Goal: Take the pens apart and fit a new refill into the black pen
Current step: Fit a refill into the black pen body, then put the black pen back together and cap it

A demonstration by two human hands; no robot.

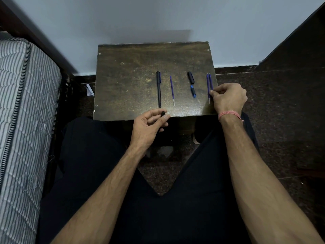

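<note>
On the small dark wooden table [126,81] lie, from left to right, a capped black pen [159,88], a single blue refill [172,89], a black cap [190,77] with a blue tip piece [193,91] below it, and two blue refills [209,85] side by side near the right edge. My left hand [149,126] holds a black pen barrel [162,115] at the table's near edge; most of the barrel is hidden by the fingers. My right hand [228,98] pinches the rightmost of the two refills at its lower end.
A striped mattress [22,103] stands to the left. The table's far edge is against a pale wall [158,18]. A dark panel [295,55] rises at the right. My legs in dark trousers fill the foreground below the table.
</note>
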